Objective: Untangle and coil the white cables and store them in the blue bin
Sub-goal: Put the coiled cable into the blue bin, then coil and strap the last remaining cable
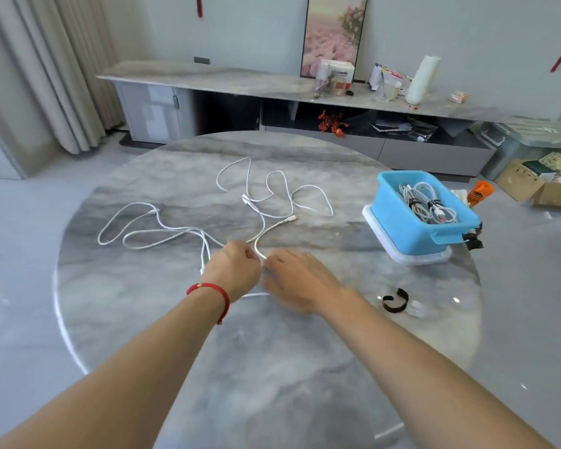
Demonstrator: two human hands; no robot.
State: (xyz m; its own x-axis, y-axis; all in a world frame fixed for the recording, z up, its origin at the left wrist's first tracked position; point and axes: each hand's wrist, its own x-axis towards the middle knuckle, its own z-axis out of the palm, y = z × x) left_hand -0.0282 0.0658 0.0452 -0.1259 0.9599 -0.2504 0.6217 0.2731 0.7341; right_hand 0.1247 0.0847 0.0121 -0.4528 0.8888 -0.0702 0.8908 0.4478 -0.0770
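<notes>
White cables lie in loose tangled loops across the middle of the round marble table. My left hand, with a red string at the wrist, pinches a cable strand near the table's centre. My right hand meets it from the right and holds the same strand just beside it; its fingers are blurred. A short arc of that cable rises from between the hands and ends in a connector. The blue bin stands at the right on a white lid and holds several coiled, strapped cables.
A black strap lies curled on the table to the right of my right hand. An orange bottle sits behind the bin. A long marble sideboard with clutter runs along the far wall; cardboard boxes stand on the floor at right.
</notes>
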